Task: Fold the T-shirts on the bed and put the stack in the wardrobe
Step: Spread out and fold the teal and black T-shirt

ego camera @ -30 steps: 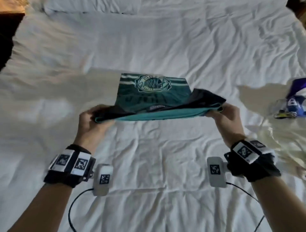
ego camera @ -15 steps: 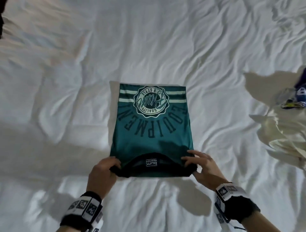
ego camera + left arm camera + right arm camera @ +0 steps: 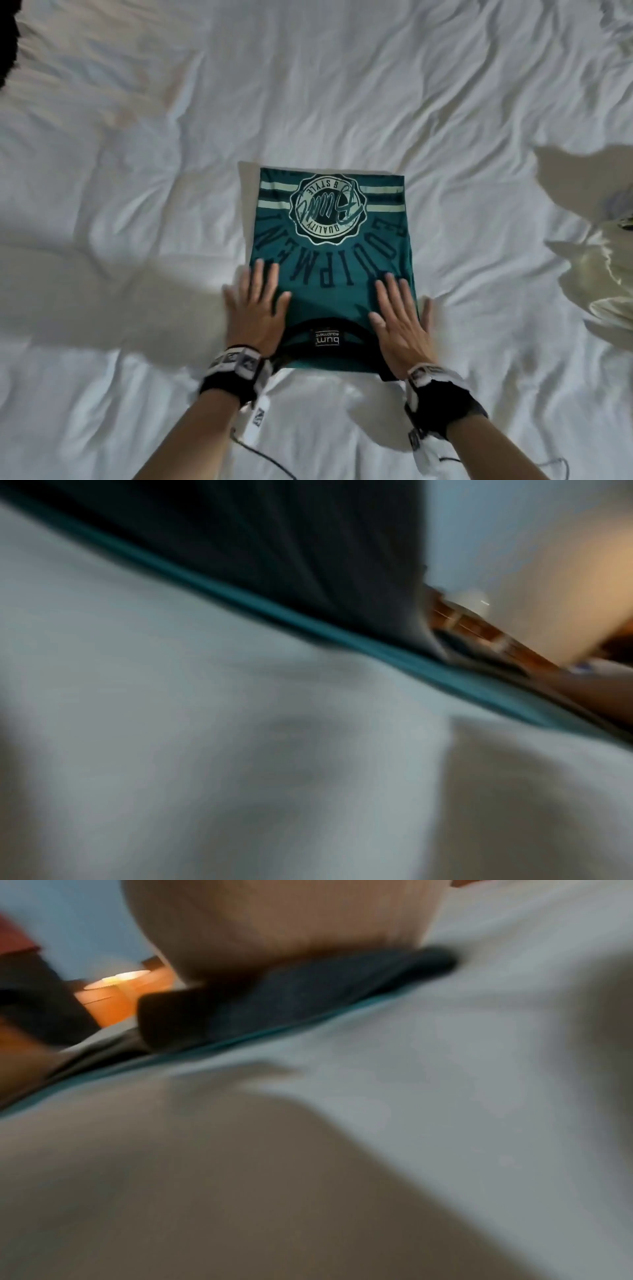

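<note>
A folded teal T-shirt with a round pale logo lies flat on the white bed, its black collar toward me. My left hand rests flat on the shirt's near left edge, fingers straight. My right hand lies flat on the near right side, fingers spread. The left wrist view is blurred and shows the shirt's teal edge against the sheet. In the blurred right wrist view the shirt's dark sleeve sits under my palm.
A cream-coloured garment lies crumpled at the right edge of the bed. The rumpled white sheet spreads on all sides of the shirt. A lit lamp shows in the right wrist view's background.
The shirt, held up by its near edge a second ago, has been laid down flat. Both hands let go of the collar edge and now lie flat on it.
</note>
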Available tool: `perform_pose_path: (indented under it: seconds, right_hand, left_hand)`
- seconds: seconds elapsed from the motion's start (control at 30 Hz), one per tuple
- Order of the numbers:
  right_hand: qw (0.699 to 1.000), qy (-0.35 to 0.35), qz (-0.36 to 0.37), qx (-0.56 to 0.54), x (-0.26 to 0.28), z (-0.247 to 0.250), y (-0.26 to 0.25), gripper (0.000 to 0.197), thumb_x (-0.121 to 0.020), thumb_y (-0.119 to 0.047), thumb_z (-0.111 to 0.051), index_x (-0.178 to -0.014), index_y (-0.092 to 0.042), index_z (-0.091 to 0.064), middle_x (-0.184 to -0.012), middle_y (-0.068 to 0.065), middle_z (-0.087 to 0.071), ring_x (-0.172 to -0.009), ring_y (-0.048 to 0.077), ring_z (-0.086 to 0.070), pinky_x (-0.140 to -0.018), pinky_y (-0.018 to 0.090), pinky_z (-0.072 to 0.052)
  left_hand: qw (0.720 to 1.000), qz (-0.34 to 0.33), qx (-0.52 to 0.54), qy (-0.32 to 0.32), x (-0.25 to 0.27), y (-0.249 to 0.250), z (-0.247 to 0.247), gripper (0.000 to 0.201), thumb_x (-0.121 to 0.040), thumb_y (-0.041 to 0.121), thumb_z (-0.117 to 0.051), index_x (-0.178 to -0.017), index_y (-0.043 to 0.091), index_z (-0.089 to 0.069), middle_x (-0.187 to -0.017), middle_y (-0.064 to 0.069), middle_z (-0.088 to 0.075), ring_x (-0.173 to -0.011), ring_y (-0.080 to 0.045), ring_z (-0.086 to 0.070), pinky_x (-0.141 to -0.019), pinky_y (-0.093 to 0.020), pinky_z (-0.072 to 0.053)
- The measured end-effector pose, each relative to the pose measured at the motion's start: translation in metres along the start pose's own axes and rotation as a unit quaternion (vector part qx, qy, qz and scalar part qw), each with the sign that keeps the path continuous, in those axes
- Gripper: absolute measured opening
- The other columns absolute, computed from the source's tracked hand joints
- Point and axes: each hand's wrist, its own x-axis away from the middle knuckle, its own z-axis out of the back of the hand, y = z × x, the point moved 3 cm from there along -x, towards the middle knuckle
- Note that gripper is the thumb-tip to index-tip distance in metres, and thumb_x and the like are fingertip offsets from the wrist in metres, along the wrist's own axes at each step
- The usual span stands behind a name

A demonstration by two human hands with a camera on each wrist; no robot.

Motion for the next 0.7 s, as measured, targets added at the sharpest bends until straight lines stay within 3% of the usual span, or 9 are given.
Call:
perform_pose_path:
  seconds: [0.07, 0.17, 0.27, 0.33, 0.4, 0.47, 0.57, 0.63, 0.7]
  right_hand:
    - [0.997, -0.017, -0.075, -0.023, 0.014, 0.002, 0.03, 0.067, -0.084, -0.062, 0.009, -0.146, -0.039, 0.025, -0.154, -0.016, 0.032, -0.137, 0.002, 0.036, -0.115, 0.047, 0.019]
    - [0.989, 0.014, -0.13, -0.068, 0.011, 0.019, 0.035, 0.074, -0.083, -0.066, 0.006, -0.147, -0.034, 0.025, -0.152, -0.015, 0.036, -0.137, 0.006, 0.038, -0.112, 0.052, 0.025]
    - [0.998, 0.062, -0.02, -0.011, -0.025, 0.037, -0.004, 0.067, -0.091, -0.056, -0.004, -0.15, -0.031, 0.018, -0.156, -0.016, 0.028, -0.143, 0.011, 0.029, -0.11, 0.053, 0.026]
    - [0.992, 0.066, 0.1, 0.049, -0.058, 0.035, -0.037, 0.065, -0.096, -0.048, -0.013, -0.154, -0.026, 0.005, -0.161, -0.012, 0.013, -0.148, 0.014, 0.016, -0.113, 0.06, 0.013]
    - [0.982, 0.049, 0.155, 0.095, -0.089, 0.027, -0.058, 0.063, -0.096, -0.046, -0.018, -0.155, -0.024, -0.007, -0.162, -0.01, 0.002, -0.149, 0.015, 0.006, -0.114, 0.065, -0.003]
    - [0.985, 0.049, 0.117, 0.115, -0.11, 0.026, -0.052, 0.064, -0.096, -0.05, -0.015, -0.154, -0.025, -0.006, -0.162, -0.01, 0.001, -0.149, 0.013, 0.004, -0.115, 0.063, -0.004]
    - [0.996, 0.062, -0.019, 0.064, -0.128, 0.04, -0.007, 0.063, -0.099, -0.053, -0.014, -0.152, -0.029, 0.011, -0.159, -0.011, 0.017, -0.146, 0.009, 0.017, -0.112, 0.057, 0.018]
    - [0.991, 0.065, -0.113, 0.036, -0.132, 0.054, 0.022, 0.066, -0.099, -0.055, -0.014, -0.153, -0.028, 0.012, -0.16, -0.009, 0.019, -0.147, 0.012, 0.019, -0.111, 0.062, 0.017]
    - [0.983, 0.09, -0.16, 0.022, -0.14, 0.071, 0.029, 0.068, -0.098, -0.056, -0.012, -0.153, -0.025, 0.013, -0.16, -0.006, 0.02, -0.146, 0.018, 0.021, -0.111, 0.064, 0.016]
  left_hand:
    - [0.999, 0.046, 0.003, -0.001, 0.009, -0.039, 0.007, 0.076, -0.087, 0.06, 0.003, -0.156, 0.029, -0.008, -0.163, 0.004, 0.007, -0.15, -0.019, 0.008, -0.118, -0.053, 0.001]
    - [0.994, 0.098, 0.056, -0.005, 0.012, -0.044, 0.026, 0.07, -0.092, 0.059, -0.004, -0.155, 0.031, 0.004, -0.158, 0.01, 0.025, -0.147, -0.016, 0.021, -0.117, -0.053, 0.009]
    - [0.995, 0.017, 0.09, 0.045, -0.015, 0.011, 0.048, 0.064, -0.097, 0.052, -0.012, -0.153, 0.03, 0.011, -0.157, 0.012, 0.025, -0.145, -0.011, 0.026, -0.116, -0.047, 0.018]
    - [0.992, -0.096, 0.071, 0.049, -0.042, 0.058, 0.048, 0.063, -0.097, 0.052, -0.01, -0.152, 0.032, 0.012, -0.159, 0.012, 0.023, -0.145, -0.01, 0.025, -0.117, -0.045, 0.018]
    - [0.99, -0.137, 0.028, 0.009, -0.073, 0.085, 0.038, 0.059, -0.1, 0.047, -0.01, -0.154, 0.031, 0.009, -0.161, 0.01, 0.019, -0.146, -0.012, 0.024, -0.118, -0.05, 0.015]
    - [0.994, -0.109, 0.006, -0.015, -0.096, 0.08, 0.03, 0.057, -0.102, 0.046, -0.011, -0.154, 0.032, 0.008, -0.161, 0.008, 0.018, -0.147, -0.013, 0.022, -0.118, -0.05, 0.014]
    - [0.999, -0.026, 0.01, -0.026, -0.11, 0.042, 0.035, 0.057, -0.101, 0.052, -0.009, -0.151, 0.039, 0.014, -0.158, 0.008, 0.028, -0.145, -0.015, 0.026, -0.115, -0.051, 0.018]
    - [0.995, 0.079, 0.032, -0.047, -0.112, 0.016, 0.05, 0.058, -0.1, 0.054, -0.008, -0.151, 0.04, 0.017, -0.156, 0.004, 0.033, -0.144, -0.018, 0.028, -0.114, -0.058, 0.016]
    - [0.992, 0.11, 0.052, -0.028, -0.121, 0.015, 0.07, 0.062, -0.1, 0.056, -0.007, -0.152, 0.034, 0.016, -0.156, 0.001, 0.033, -0.144, -0.021, 0.029, -0.113, -0.06, 0.017]
